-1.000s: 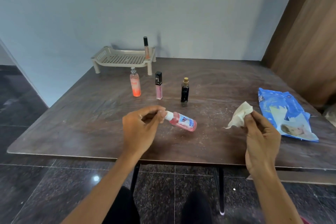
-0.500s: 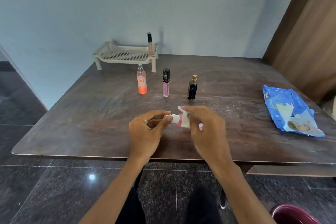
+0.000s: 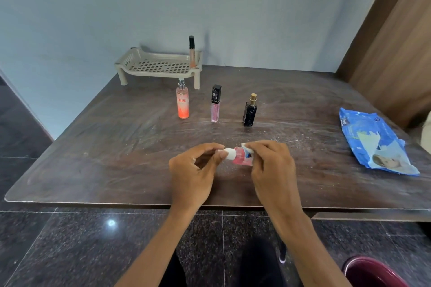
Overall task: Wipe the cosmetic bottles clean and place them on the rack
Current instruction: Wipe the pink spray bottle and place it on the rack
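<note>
The white cap [image 3: 229,154] of a small pink bottle [image 3: 239,159] was pinched between the thumb and forefinger of the left hand [image 3: 191,170], with the other fingers curled loosely beneath. The bottle's body was gripped by the curled fingers of the right hand [image 3: 272,165] through a white wipe [image 3: 245,146], of which only a corner could be seen. The bottle was held on its side between the two hands, over the near middle of the table [image 3: 112,158]. Whether it touched the surface could not be told. Further back, three bottles were stood upright in a row, apart from one another: an orange spray [image 3: 182,103], a pink gloss [image 3: 215,106] and a black bottle [image 3: 249,113]. Behind them, by the wall, a beige rack [image 3: 158,66] was set, with one slim tube [image 3: 192,51] upright at its right end. A blue pack [image 3: 373,142] was laid flat near the table's right edge.
</note>
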Available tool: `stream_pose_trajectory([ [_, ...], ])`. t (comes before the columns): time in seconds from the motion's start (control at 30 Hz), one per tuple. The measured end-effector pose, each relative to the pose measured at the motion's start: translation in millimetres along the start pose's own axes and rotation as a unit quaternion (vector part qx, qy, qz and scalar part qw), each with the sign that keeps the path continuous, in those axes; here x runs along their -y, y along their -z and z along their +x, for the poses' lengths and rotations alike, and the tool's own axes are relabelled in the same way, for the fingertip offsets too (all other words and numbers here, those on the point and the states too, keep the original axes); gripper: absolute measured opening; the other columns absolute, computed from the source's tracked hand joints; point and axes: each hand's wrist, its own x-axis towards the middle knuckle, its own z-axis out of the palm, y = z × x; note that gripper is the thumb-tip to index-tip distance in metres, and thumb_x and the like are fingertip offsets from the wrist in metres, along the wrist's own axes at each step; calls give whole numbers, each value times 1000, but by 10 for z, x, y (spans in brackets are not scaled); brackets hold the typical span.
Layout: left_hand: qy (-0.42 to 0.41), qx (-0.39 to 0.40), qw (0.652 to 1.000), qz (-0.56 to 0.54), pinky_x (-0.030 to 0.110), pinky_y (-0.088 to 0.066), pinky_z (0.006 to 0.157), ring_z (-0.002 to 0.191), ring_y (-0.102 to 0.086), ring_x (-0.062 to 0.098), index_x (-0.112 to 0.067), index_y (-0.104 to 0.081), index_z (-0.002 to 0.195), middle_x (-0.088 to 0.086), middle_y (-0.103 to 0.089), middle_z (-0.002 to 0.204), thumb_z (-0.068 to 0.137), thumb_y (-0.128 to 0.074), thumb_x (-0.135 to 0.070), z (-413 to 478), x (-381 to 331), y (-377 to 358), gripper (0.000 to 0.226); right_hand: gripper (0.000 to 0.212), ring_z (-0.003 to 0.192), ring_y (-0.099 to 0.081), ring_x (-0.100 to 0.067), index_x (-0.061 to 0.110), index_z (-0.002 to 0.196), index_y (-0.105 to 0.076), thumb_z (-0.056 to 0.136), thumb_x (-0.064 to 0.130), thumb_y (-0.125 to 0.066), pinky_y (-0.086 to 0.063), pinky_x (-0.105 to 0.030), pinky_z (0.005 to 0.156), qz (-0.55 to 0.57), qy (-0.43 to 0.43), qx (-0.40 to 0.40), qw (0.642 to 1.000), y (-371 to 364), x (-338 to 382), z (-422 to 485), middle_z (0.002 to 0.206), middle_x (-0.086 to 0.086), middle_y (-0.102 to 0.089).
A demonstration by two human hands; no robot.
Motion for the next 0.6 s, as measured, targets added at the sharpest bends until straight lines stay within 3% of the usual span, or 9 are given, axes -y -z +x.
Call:
stream_pose_trajectory([
  [0.13,21,-6,1000,-16,27,-62,78,83,-76,7,-15,-79,97,-7,-79,88,81,-81,-17,-21,-4,7,16,25,98,-51,-19,11,106,-73,86,0,-64,-45,-22,79,20,67,3,998,-118,231,-33,100,0,-66],
  [0.3,0,-9,1000,-4,22,-61,76,82,-75,4,-17,-80,96,-10,-79,88,80,-81,-17,-20,-32,-2,16,30,97,-52,-16,14,115,-70,87,3,-63,-36,-9,85,37,28,-20,999,-48,45,-93,105,3,-65],
  [0.43,1,-10,1000,-2,14,-57,75,82,-74,0,-15,-80,97,-11,-78,90,80,-81,-15,-17,-33,-14,16,31,97,-53,-16,13,115,-70,88,1,-60,-38,-15,83,7,-27,-31,999,37,-171,-139,105,0,-68],
  [0.6,5,-3,1000,-11,21,-60,77,81,-75,4,-15,-80,96,-9,-79,88,79,-81,-21,-7,-28,-13,18,28,97,-53,-17,9,111,-71,86,-1,-63,-33,-6,84,8,16,-20,1000,-22,44,-57,100,-2,-67],
])
